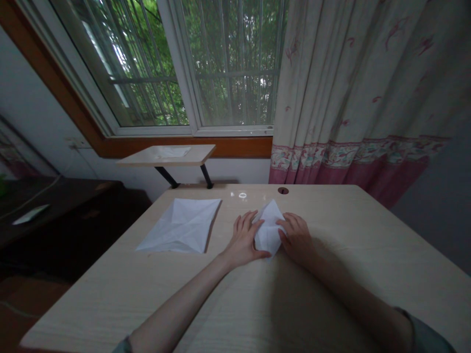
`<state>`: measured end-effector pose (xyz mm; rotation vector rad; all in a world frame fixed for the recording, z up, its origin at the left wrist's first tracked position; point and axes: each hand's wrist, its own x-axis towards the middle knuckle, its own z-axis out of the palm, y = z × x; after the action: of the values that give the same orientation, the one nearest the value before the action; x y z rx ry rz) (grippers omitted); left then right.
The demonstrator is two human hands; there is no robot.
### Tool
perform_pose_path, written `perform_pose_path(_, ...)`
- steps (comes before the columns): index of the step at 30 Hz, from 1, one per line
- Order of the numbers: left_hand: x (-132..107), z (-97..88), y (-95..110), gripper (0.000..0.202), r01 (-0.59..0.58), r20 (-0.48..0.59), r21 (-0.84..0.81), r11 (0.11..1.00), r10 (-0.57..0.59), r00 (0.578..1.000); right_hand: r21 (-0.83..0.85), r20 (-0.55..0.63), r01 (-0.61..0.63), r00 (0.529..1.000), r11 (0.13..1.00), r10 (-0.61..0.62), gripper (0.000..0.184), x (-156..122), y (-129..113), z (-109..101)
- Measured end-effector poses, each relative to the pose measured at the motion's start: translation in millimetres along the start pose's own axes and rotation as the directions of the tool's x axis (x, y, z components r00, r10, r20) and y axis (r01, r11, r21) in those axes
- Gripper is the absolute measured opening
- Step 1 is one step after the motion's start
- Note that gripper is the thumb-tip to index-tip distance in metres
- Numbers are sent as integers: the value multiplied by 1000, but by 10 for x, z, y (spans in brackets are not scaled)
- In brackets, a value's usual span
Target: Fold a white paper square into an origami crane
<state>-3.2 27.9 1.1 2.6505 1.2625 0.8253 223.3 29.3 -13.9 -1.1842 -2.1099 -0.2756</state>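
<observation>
A small folded sheet of white paper (270,230) lies on the table between my hands, one corner pointing away from me. My left hand (245,240) grips its left side, thumb near the lower corner and fingers along the edge. On the right side, my right hand (296,238) holds the paper with its thumb and bent fingers. Parts of both side edges are hidden under my fingers. To the left of my left hand rests a larger, creased white sheet (184,225), spread out with its edges slightly raised.
The pale wooden table (349,225) has a round cable hole (283,190) at its far edge. A small raised shelf (165,159) at the back left bears white paper (176,152). Behind stand a barred window and a curtain (327,98). A dark desk (47,196) is at left.
</observation>
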Motion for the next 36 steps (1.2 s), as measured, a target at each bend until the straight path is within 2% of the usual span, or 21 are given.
perform_pose_path(7,2,-1,2,102,12,12,-6,1000,-12,1000,64,35,10,999,998,-13,39,-29,13,59)
perform_pose_path(18,7,4,8,107,23,33,-26,999,-22,999,86,16,-1,1000,996,0,53,-47,33,121)
perform_pose_path(25,2,11,0,107,40,59,-37,999,-37,998,101,70,5,998,995,-12,61,-47,32,97)
perform_pose_path(33,9,-25,20,109,9,73,-45,999,-6,997,143,86,-35,996,989,22,90,-32,14,57)
perform_pose_path(36,11,-48,35,106,-4,86,-53,999,8,996,160,75,-43,997,986,31,93,-29,19,53)
